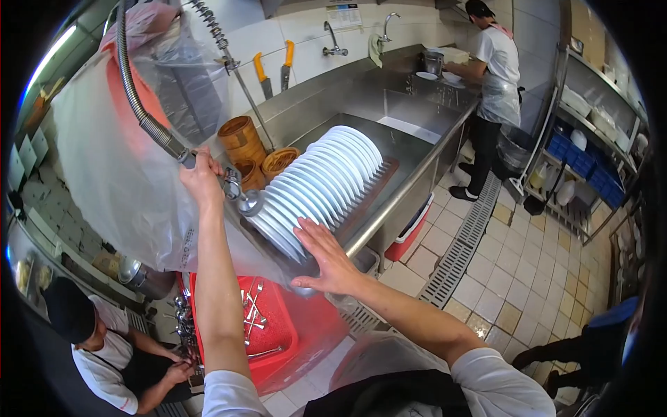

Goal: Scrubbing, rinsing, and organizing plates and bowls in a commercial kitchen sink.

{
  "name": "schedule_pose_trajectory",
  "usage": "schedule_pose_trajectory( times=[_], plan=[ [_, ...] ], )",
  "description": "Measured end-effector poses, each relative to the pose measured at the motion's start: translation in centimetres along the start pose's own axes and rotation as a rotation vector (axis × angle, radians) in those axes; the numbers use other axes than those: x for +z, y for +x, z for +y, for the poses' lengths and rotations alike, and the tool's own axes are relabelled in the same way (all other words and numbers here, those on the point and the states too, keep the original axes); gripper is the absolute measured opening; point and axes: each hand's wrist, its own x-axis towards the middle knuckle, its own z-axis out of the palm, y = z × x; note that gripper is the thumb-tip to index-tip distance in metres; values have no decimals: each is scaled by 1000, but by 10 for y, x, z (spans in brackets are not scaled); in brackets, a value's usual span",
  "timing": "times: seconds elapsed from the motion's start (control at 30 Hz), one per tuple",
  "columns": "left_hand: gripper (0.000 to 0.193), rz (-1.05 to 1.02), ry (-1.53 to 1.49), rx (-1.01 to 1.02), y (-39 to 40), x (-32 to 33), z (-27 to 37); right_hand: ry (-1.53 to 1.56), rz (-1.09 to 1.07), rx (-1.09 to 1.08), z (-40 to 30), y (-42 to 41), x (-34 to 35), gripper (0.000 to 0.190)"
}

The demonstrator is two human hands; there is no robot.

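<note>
My left hand (203,174) grips the handle of a pre-rinse spray valve fed by a flexible metal hose (138,99). Its round spray head (252,202) is over the near end of a long row of white plates (325,167). The plates stand on edge in a brown slotted rack (383,182) on the steel sink counter. My right hand (331,260) is spread flat beside the nearest plates, holding nothing; whether its fingertips touch them is unclear.
Bamboo steamers (242,140) stand behind the plates. Two orange-handled knives (285,65) hang on the wall. A red basket (268,313) with cutlery is below my arms. One person (497,68) works at the far counter, another (109,339) at lower left. A plastic sheet (120,182) hangs left.
</note>
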Motion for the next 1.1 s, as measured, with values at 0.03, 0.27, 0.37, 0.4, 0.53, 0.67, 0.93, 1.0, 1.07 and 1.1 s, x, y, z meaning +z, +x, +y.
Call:
schedule_pose_trajectory(
  times=[0.03, 0.27, 0.37, 0.4, 0.53, 0.67, 0.93, 1.0, 1.07, 1.1],
  plan=[
    [9, 2, 45, 47, 4, 6, -9, 5, 9, 4, 8, 0, -4, 101],
    [12, 64, 119, 97, 18, 54, -61, 78, 89, -6, 78, -10, -64, 100],
    [13, 100, 128, 146, 17, 89, -80, 117, 97, -14, 113, -17, -102, 100],
    [13, 111, 141, 161, 17, 101, -86, 127, 105, -23, 124, -21, -116, 99],
    [15, 157, 149, 167, 22, 148, -117, 135, 85, -18, 178, -37, -182, 100],
    [16, 245, 248, 168, 24, 176, -144, 147, 67, 48, 239, -45, -234, 99],
    [15, 231, 387, 153, 39, 212, -182, 223, 39, 57, 329, -22, -269, 96],
    [14, 243, 349, 149, 48, 216, -196, 236, 18, 37, 349, -6, -265, 95],
    [14, 266, 326, 156, 58, 225, -210, 224, -14, -11, 367, 12, -256, 95],
    [14, 280, 289, 137, 65, 235, -221, 215, -30, -36, 376, 23, -251, 94]
  ],
)
